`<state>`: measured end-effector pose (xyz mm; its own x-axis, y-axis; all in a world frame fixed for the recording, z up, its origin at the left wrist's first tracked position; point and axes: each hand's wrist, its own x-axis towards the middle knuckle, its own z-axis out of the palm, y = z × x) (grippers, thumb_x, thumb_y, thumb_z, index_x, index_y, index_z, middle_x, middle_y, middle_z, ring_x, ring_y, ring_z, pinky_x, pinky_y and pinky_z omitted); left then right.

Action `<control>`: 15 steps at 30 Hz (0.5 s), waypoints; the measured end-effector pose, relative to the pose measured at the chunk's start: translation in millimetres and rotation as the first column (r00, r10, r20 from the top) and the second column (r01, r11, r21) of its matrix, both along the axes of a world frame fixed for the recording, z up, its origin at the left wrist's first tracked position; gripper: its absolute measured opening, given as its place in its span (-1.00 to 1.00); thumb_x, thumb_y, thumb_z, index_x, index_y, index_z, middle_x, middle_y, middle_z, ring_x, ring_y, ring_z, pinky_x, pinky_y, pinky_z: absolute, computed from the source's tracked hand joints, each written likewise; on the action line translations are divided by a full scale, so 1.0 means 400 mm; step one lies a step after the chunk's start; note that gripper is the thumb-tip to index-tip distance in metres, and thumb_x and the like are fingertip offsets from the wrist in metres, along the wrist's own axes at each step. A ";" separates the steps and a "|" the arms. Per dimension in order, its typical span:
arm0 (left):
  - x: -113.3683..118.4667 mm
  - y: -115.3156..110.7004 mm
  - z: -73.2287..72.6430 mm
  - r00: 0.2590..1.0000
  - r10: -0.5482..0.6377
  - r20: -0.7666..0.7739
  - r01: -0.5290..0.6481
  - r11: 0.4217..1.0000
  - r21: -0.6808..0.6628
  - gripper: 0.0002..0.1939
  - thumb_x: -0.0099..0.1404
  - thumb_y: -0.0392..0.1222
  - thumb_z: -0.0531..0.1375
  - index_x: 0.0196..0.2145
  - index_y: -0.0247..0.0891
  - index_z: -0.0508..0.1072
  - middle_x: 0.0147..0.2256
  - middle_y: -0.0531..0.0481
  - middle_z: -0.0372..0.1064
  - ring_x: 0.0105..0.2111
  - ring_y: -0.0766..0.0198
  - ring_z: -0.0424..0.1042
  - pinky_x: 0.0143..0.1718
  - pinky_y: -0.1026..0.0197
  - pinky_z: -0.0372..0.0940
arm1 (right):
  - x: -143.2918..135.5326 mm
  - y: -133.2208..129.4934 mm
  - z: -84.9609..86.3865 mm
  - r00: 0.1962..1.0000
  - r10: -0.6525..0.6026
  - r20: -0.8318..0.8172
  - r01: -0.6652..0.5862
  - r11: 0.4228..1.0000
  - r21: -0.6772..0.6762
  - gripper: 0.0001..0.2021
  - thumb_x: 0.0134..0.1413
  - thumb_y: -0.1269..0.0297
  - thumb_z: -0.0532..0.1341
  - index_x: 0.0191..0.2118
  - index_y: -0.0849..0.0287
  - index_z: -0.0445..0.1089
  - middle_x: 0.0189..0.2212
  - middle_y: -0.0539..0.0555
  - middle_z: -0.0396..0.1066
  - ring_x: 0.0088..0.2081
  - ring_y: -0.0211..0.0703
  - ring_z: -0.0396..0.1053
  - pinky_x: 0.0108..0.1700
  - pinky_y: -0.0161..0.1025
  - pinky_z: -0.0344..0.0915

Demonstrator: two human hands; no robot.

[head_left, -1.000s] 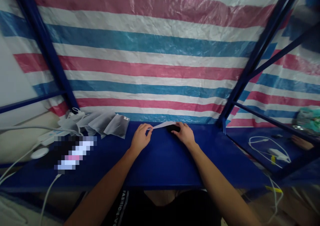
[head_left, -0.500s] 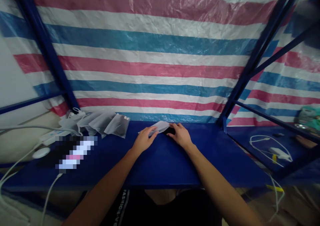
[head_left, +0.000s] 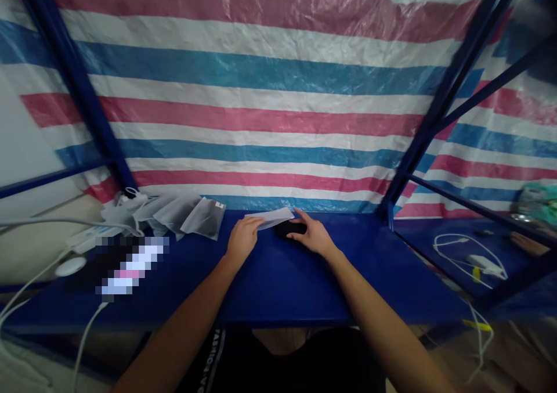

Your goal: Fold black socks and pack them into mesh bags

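Note:
My left hand (head_left: 243, 236) is closed on the near left edge of a frosted, translucent plastic bag (head_left: 273, 217), which slants up above the desk. My right hand (head_left: 315, 233) curls around a dark, rounded black item (head_left: 287, 229), too dark to name, lying low beside the bag's right end. Its thumb presses on the black item, while the index finger reaches toward the bag's right corner. Left of my hands, several similar frosted bags (head_left: 204, 219) lie overlapped; the rightmost carries a small white label.
A phone with a blurred screen (head_left: 134, 265) lies on the blue desk (head_left: 287, 288) at left, with a cable plugged in. A white power strip (head_left: 93, 237) and round white disc (head_left: 70, 266) sit beside it. Blue metal posts (head_left: 418, 132) frame the desk; a coiled white cable (head_left: 470, 253) lies beyond.
My left hand has shifted slightly left and its fingers have closed on the bag's edge. The bag is now flatter and straighter, and more of the black item shows under my right hand.

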<state>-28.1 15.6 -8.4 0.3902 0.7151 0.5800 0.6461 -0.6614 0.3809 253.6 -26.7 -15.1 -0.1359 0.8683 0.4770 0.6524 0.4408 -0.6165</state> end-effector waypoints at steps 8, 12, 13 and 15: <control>0.006 -0.001 -0.004 1.000 -0.020 0.007 0.019 0.991 0.130 -0.19 0.27 -0.59 0.08 0.39 -0.06 0.35 0.28 -0.12 0.38 0.28 0.01 0.34 0.35 -0.12 0.26 | -0.013 -0.006 0.015 0.906 0.087 -0.415 -0.159 0.977 -0.143 -0.21 0.01 -0.07 0.52 0.29 0.01 0.27 0.02 0.11 0.53 -0.06 -0.03 0.53 0.04 -0.02 0.48; 0.039 -0.036 0.002 0.987 -0.144 -0.068 0.154 0.968 0.196 -0.10 0.26 -0.61 0.06 0.48 -0.03 0.19 0.32 -0.12 0.32 0.27 0.00 0.34 0.33 -0.13 0.30 | -0.039 0.008 0.001 0.865 -0.094 -0.493 0.054 0.994 -0.094 -0.34 -0.14 -0.14 0.56 -0.03 0.07 0.32 -0.17 0.06 0.48 -0.13 -0.04 0.47 -0.01 -0.07 0.43; 0.048 -0.046 0.001 0.981 -0.172 -0.090 0.187 0.960 0.208 -0.09 0.27 -0.61 0.05 0.49 -0.02 0.17 0.33 -0.12 0.31 0.27 0.00 0.35 0.33 -0.14 0.31 | -0.044 0.010 -0.003 0.855 -0.137 -0.501 0.106 0.990 -0.090 -0.37 -0.15 -0.16 0.55 -0.10 0.07 0.32 -0.21 0.04 0.46 -0.16 -0.06 0.45 -0.05 -0.11 0.42; 0.068 -0.062 -0.005 0.968 -0.220 -0.118 0.242 0.943 0.227 -0.09 0.29 -0.60 0.05 0.50 -0.01 0.13 0.32 -0.12 0.31 0.27 0.00 0.35 0.32 -0.13 0.34 | -0.052 0.011 -0.005 0.830 -0.213 -0.515 0.195 0.977 -0.090 -0.42 -0.14 -0.19 0.53 -0.22 0.06 0.30 -0.28 -0.01 0.42 -0.24 -0.10 0.39 -0.16 -0.18 0.38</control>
